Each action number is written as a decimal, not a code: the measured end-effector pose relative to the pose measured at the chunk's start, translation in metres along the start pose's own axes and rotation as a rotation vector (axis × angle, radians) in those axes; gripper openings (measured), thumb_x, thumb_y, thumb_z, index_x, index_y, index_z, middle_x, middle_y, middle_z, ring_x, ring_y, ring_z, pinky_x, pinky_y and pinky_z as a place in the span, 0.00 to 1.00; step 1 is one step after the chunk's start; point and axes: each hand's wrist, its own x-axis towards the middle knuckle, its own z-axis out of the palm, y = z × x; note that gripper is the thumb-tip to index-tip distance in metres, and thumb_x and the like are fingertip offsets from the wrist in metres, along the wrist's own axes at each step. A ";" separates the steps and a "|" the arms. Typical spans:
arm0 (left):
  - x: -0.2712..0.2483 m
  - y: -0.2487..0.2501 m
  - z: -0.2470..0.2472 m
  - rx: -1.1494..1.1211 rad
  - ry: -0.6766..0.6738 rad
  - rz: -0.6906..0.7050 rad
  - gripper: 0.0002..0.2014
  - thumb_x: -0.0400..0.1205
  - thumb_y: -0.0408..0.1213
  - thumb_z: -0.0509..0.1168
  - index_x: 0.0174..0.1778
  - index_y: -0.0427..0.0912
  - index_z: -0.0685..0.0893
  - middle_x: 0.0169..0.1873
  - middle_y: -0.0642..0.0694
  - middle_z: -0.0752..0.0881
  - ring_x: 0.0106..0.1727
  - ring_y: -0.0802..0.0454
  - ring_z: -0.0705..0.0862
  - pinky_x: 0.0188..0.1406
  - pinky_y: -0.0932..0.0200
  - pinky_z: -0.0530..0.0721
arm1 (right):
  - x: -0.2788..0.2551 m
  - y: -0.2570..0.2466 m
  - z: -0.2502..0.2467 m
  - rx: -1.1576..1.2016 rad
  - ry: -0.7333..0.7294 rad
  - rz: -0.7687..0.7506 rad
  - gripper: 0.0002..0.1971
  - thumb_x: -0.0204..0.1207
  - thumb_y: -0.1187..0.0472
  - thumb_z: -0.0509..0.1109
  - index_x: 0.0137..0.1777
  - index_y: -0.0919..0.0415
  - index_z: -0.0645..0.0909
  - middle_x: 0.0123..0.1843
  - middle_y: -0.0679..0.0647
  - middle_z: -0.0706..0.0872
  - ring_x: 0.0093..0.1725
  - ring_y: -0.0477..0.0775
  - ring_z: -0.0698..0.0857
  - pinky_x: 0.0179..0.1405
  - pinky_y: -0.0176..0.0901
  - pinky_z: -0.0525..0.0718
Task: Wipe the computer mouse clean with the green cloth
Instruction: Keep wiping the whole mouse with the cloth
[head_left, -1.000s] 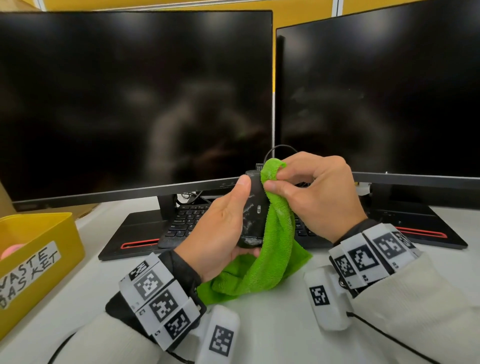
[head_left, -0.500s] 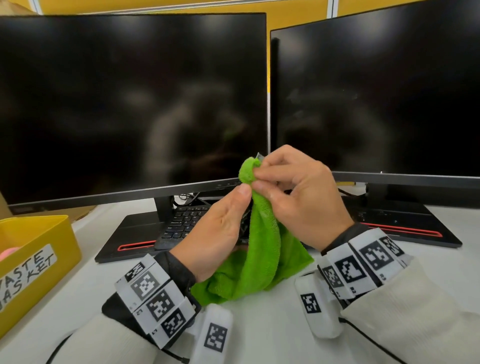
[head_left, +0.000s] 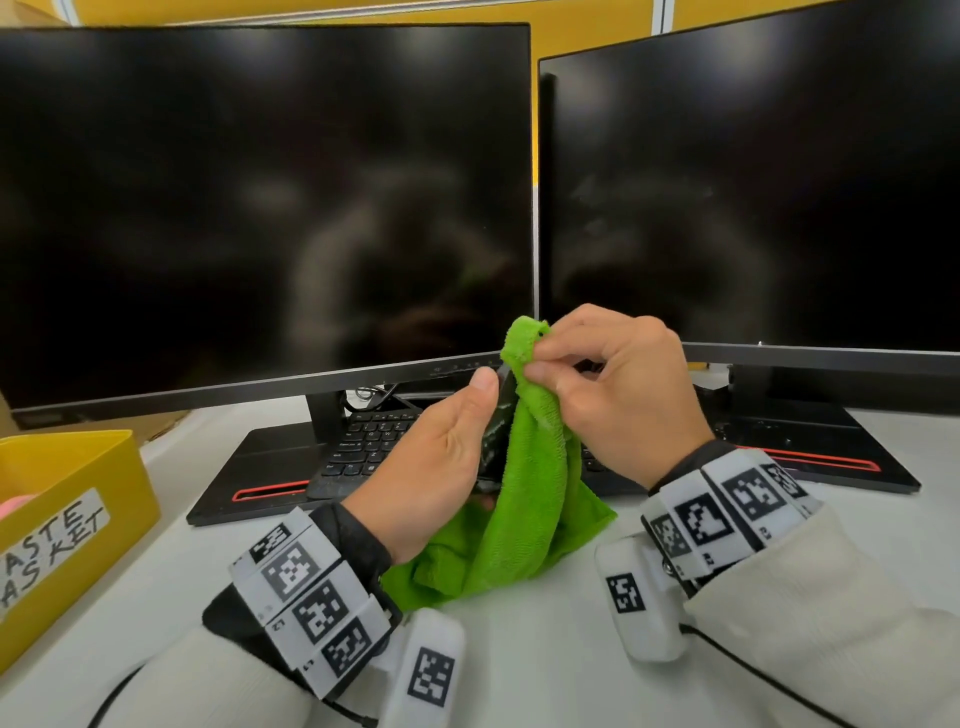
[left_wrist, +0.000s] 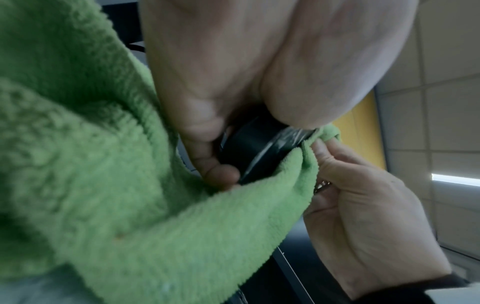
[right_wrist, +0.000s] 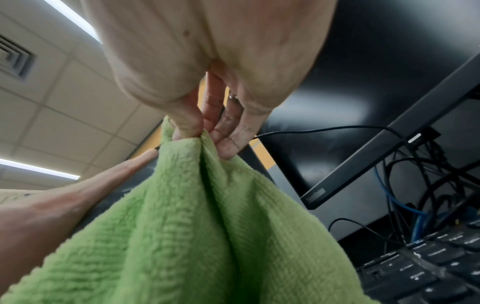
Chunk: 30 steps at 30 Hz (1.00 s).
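Hands: left grip (head_left: 436, 457) clasps mouse (head_left: 493, 436), right grip (head_left: 618, 389) pinches green cloth (head_left: 530, 499); bin (head_left: 72, 519) label reads "ASTE ASKET".

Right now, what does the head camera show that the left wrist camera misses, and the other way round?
Only the head view shows two dark monitors, the keyboard and a yellow waste basket. Only the left wrist view shows the fingers curled under the black mouse. Both show the green cloth pinched by the right hand against the mouse held by the left hand.
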 end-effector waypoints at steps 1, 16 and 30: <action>0.000 -0.002 0.000 -0.007 -0.025 -0.017 0.25 0.96 0.54 0.46 0.79 0.52 0.83 0.67 0.52 0.92 0.68 0.52 0.89 0.68 0.55 0.84 | 0.000 0.003 -0.003 -0.015 0.012 0.012 0.05 0.71 0.68 0.82 0.40 0.57 0.94 0.39 0.42 0.90 0.40 0.42 0.89 0.43 0.33 0.86; -0.003 0.007 0.005 0.052 -0.039 -0.005 0.20 0.96 0.44 0.47 0.72 0.56 0.83 0.65 0.75 0.88 0.74 0.80 0.78 0.72 0.82 0.69 | 0.001 0.005 -0.011 -0.089 -0.013 0.086 0.03 0.72 0.64 0.80 0.44 0.58 0.93 0.39 0.44 0.91 0.39 0.44 0.91 0.45 0.43 0.92; -0.005 0.010 0.007 0.116 -0.037 -0.030 0.17 0.96 0.44 0.48 0.62 0.61 0.84 0.54 0.83 0.88 0.66 0.85 0.81 0.61 0.88 0.71 | 0.000 0.000 -0.011 -0.099 -0.055 0.057 0.05 0.72 0.62 0.76 0.45 0.59 0.92 0.38 0.46 0.89 0.37 0.45 0.89 0.41 0.40 0.90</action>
